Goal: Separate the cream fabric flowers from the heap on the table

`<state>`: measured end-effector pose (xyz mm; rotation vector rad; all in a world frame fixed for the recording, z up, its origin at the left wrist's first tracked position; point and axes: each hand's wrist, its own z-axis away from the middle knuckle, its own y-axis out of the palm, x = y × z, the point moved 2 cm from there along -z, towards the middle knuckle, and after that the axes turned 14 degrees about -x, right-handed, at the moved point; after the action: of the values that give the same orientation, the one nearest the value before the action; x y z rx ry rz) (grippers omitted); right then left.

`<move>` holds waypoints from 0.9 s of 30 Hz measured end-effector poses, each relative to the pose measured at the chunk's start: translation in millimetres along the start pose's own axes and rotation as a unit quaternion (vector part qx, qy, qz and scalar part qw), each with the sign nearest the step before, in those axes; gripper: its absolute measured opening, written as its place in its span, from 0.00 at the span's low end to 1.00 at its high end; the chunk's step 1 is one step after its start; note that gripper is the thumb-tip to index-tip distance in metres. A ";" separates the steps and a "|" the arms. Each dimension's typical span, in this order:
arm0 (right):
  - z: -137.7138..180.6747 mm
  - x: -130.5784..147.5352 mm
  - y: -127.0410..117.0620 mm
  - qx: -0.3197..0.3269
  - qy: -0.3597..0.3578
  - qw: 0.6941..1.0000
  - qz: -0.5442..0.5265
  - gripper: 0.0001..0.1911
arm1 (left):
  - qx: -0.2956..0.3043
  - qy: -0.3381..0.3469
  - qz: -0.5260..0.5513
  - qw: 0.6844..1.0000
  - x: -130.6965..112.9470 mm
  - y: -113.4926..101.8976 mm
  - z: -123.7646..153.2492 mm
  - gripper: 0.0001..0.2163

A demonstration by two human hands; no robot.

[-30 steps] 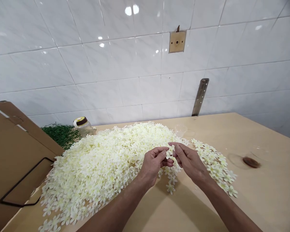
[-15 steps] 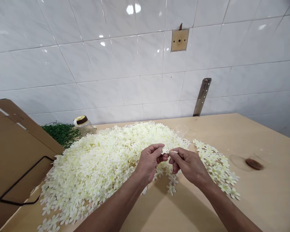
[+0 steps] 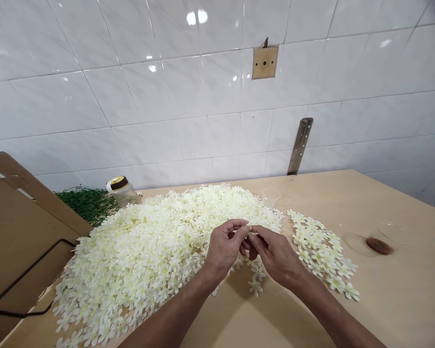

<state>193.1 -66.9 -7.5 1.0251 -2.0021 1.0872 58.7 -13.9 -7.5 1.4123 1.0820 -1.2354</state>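
Note:
My left hand and my right hand meet above the front edge of a big heap of cream-white artificial flowers. Thumbs and forefingers of both are pinched together on one small artificial flower, of which only a pale bit shows between the fingertips. A few loose flowers lie on the table just below the hands. To the right of my right hand, a smaller band of the same flowers is spread in a thin layer.
A cardboard box with a black wire frame stands at the left. Behind it lie green artificial stems and a bottle with a brown-yellow cap. A clear cup with brown contents is at the right of the table. A tiled wall rises behind.
My hands have come closer together, and the flower between them is now mostly covered by the fingers. The view has shifted slightly.

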 end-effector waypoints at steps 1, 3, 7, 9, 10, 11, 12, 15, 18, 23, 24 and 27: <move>-0.1 0.7 -0.7 -0.003 0.001 1.000 -0.008 0.18 | 0.005 0.016 -0.012 1.000 -0.6 -1.2 -0.3 0.20; -0.3 1.6 -2.8 -0.016 0.014 0.999 -0.028 0.16 | 0.024 0.049 -0.034 0.998 -2.7 -2.5 0.2 0.20; 0.1 1.2 -6.4 -0.037 0.055 0.995 -0.071 0.18 | 0.077 0.037 -0.015 0.996 -7.9 -2.4 0.4 0.21; 0.6 0.5 -7.1 -0.036 0.069 0.993 -0.091 0.18 | 0.104 -0.008 0.012 0.995 -10.0 -3.0 -1.9 0.22; 0.8 0.1 -7.3 -0.034 0.077 0.991 -0.102 0.19 | 0.111 -0.026 0.019 0.993 -10.9 -3.9 -3.6 0.22; 1.0 -0.3 -7.5 -0.031 0.084 0.990 -0.113 0.19 | 0.117 -0.037 0.021 0.992 -11.6 -5.3 -5.6 0.21; 0.9 -0.5 -7.6 -0.025 0.091 0.988 -0.125 0.18 | 0.121 -0.041 0.019 0.992 -12.3 -7.1 -7.6 0.21; 0.2 0.1 -7.2 0.006 0.117 0.976 -0.185 0.18 | 0.131 -0.031 -0.003 0.991 -13.2 -12.7 -12.2 0.21; -0.8 2.2 -6.3 0.037 0.148 0.951 -0.267 0.18 | 0.132 0.023 -0.045 0.990 -15.8 -16.1 -12.1 0.21; -1.1 1.8 -3.7 0.024 0.195 0.918 -0.345 0.18 | 0.118 0.185 -0.134 0.966 -23.4 -15.5 -3.8 0.17; -0.9 1.1 -3.0 0.020 0.202 0.915 -0.350 0.19 | 0.113 0.212 -0.144 0.960 -23.6 -15.4 -2.4 0.17; -0.8 -2.2 -1.9 0.003 0.220 0.913 -0.344 0.18 | 0.094 0.268 -0.164 0.945 -21.6 -16.1 -1.6 0.16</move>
<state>195.9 -66.2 -8.1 1.2239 -1.1352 0.8265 40.9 -10.4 12.5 1.8325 1.6586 -1.2369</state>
